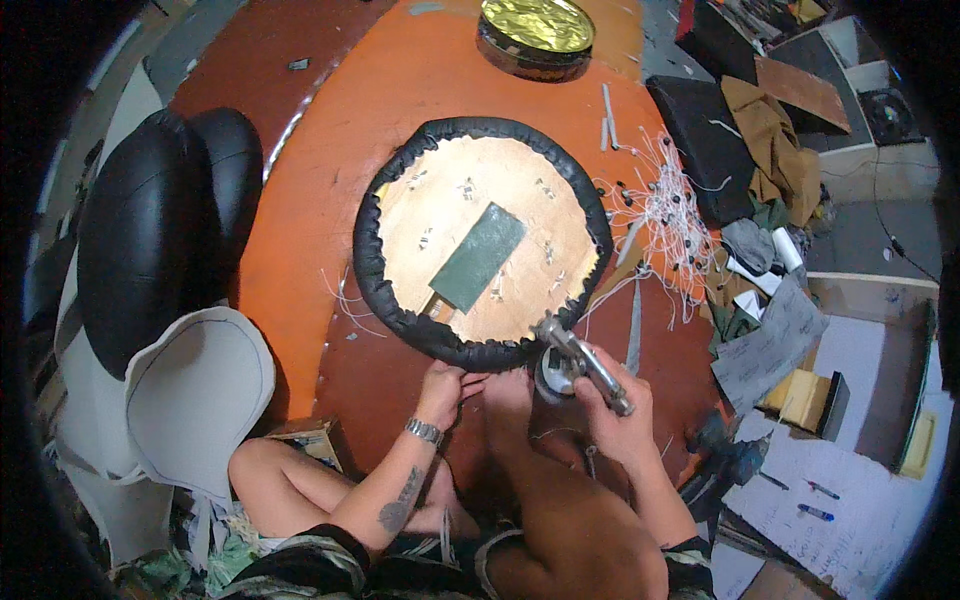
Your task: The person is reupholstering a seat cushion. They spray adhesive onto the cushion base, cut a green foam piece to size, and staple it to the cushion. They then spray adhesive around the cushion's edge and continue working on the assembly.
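A round padded seat (535,200) lies with its pale wooden back facing up. Its black cover (368,245) is gathered in folds over the rim all the way round. At the near edge, my left hand (445,393) has its fingers closed on the cover's rim; some fingertips are hidden under it. My right hand (622,410) grips a metal staple gun (585,365), whose nose meets the gathered cover at the near right. On the wood rests a dark green rectangular block (480,257), among small metal bits. My bare foot is partly under the near rim.
Behind the seat stands a round tin (537,35) with a shiny yellow top. White strings (670,210) with dark ends lie tangled at right. Black cushions (150,230) and a pale curved shell (200,395) stand at left. Pens (815,512) lie on a white board.
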`<state>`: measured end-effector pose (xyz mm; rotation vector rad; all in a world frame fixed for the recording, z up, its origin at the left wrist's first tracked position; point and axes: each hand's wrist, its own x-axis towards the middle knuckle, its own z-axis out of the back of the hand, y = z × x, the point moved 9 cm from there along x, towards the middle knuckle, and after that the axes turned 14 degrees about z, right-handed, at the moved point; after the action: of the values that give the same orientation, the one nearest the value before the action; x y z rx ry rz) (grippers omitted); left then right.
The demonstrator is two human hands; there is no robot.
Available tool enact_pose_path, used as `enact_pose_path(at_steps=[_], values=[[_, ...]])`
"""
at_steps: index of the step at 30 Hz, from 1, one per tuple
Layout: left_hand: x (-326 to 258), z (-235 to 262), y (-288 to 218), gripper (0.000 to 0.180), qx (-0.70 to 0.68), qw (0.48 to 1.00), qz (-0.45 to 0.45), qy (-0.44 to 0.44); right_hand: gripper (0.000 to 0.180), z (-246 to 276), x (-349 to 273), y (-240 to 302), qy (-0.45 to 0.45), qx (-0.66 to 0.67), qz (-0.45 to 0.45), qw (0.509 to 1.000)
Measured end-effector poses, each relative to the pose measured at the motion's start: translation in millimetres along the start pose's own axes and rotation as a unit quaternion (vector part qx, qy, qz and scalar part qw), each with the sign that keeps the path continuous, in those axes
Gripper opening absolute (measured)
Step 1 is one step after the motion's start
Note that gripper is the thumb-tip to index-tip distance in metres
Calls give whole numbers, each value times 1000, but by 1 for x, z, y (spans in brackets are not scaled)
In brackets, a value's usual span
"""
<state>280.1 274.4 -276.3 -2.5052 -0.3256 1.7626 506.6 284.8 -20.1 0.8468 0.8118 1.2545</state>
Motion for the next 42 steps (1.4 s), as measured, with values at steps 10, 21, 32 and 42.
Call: enact_pose_path(at_steps=[10, 21, 32, 42], values=[[23, 120, -251, 76, -116, 974, -190, -42, 39, 24, -29, -23, -133, 146, -131, 971], [3, 49, -224, 60, -29, 987, -52, 150, 32, 97, -107, -77, -362, 35, -171, 916], [-150, -2, -189, 30, -151, 942, -270, 131, 33, 91, -118, -77, -360, 58, -150, 919], [-78, 8, -181, 49, -235, 901, -352, 95, 32, 40, -42, -34, -238, 151, -45, 958]])
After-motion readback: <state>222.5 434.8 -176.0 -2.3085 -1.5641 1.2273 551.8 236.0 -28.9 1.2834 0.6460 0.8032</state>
